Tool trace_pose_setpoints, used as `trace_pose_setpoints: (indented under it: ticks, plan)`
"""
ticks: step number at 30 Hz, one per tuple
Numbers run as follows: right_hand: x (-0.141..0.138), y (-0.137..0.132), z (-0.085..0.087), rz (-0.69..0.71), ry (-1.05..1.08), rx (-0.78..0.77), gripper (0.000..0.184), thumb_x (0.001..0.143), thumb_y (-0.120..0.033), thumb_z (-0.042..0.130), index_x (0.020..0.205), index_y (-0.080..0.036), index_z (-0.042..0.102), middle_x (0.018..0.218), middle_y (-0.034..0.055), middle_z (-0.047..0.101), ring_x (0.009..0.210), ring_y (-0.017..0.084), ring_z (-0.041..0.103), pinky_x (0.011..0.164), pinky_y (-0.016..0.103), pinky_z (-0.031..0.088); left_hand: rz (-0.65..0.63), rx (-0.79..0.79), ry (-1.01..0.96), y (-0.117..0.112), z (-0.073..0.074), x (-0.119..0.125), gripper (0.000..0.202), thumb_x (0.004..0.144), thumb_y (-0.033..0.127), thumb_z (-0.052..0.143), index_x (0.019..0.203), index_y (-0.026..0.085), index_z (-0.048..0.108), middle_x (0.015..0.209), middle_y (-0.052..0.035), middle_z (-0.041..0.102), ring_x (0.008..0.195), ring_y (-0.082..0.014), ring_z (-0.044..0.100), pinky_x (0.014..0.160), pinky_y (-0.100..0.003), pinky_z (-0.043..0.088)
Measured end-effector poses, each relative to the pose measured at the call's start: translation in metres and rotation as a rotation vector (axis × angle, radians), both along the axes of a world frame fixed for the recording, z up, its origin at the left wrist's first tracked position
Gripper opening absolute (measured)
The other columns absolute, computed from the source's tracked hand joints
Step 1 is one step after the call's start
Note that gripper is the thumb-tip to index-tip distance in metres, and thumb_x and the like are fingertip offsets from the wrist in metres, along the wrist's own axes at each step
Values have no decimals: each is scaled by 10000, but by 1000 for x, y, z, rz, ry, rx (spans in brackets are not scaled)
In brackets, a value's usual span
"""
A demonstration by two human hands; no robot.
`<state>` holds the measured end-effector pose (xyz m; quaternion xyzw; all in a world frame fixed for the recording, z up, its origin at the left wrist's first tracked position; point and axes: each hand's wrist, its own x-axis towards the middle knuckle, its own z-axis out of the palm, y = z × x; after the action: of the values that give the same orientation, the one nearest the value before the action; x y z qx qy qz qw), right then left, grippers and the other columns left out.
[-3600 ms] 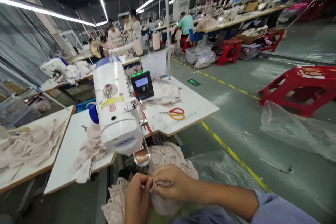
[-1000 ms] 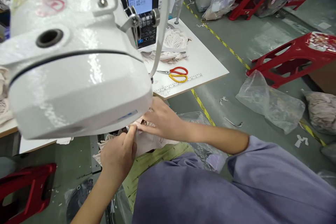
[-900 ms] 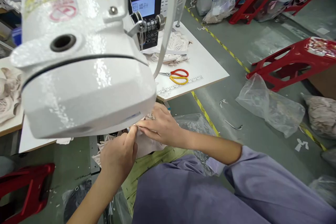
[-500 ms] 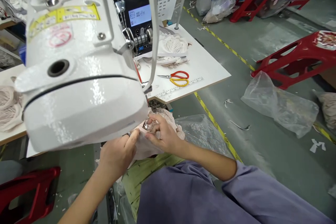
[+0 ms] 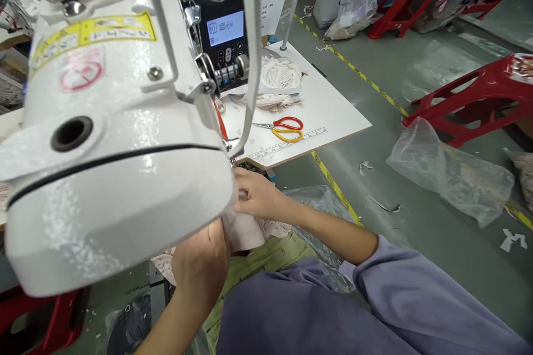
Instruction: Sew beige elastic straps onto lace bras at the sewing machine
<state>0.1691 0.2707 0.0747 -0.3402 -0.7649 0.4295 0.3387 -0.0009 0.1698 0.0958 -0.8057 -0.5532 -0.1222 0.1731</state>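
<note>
The big white sewing machine head (image 5: 112, 138) fills the left half of the view and hides the needle area. Under its front edge, my left hand (image 5: 202, 263) grips a piece of pale beige fabric (image 5: 245, 230), fingertips hidden by the machine. My right hand (image 5: 258, 197) lies on the same fabric just right of the machine head, fingers curled and pressed onto it. My blue sleeve (image 5: 416, 288) runs in from the lower right.
Red and yellow scissors (image 5: 285, 127) lie on the white table (image 5: 333, 116) near a lace pile (image 5: 278, 75). A black control panel (image 5: 225, 33) glows behind the machine. Red stools (image 5: 474, 100) and plastic bags (image 5: 449, 177) sit on the floor at right.
The view has dipped closer under the machine head. Both hands have pushed the fabric further beneath it, and my left fingertips have slipped out of sight.
</note>
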Motion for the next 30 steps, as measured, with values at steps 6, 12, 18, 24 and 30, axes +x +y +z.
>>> trace_pose_setpoints:
  ticks: [6, 12, 18, 24, 30]
  plan:
    - [-1, 11, -1, 76, 28, -8, 348, 766, -125, 604, 1079, -195, 739, 1361, 87, 619, 1214, 240, 600, 907, 324, 527, 52, -8, 24, -4, -6, -3, 158, 875, 209, 569, 1010, 223, 652, 444, 18, 463, 370, -143, 362, 454, -283, 149]
    - [0, 13, -2, 83, 27, -28, 335, 764, -126, 605, 1064, -188, 743, 1351, 86, 621, 1207, 245, 594, 868, 304, 541, 45, 20, 95, -6, -10, -4, 173, 871, 200, 569, 1024, 195, 649, 481, 1, 522, 379, -161, 396, 460, -291, 177]
    - [0, 13, 2, 87, -17, 19, 275, 771, -114, 612, 999, -177, 753, 1268, 80, 657, 1177, 255, 602, 943, 352, 521, 69, 21, 116, -7, -7, -3, 215, 888, 167, 518, 1056, 196, 648, 481, 7, 525, 395, -162, 415, 472, -295, 176]
    - [5, 14, -1, 93, -3, 13, 341, 793, -129, 609, 1101, -190, 743, 1330, 58, 636, 1188, 210, 612, 994, 305, 504, 71, -65, 167, -7, -8, -5, 285, 920, 232, 519, 1176, 165, 624, 532, -3, 590, 394, -166, 447, 468, -296, 174]
    - [12, 15, -11, 68, 44, 66, 407, 841, -183, 586, 1233, -225, 687, 1394, 49, 599, 1288, 195, 562, 1102, 328, 439, 68, -75, 77, -6, -9, -2, 331, 944, 201, 457, 1228, 140, 617, 518, 5, 594, 408, -164, 494, 458, -312, 169]
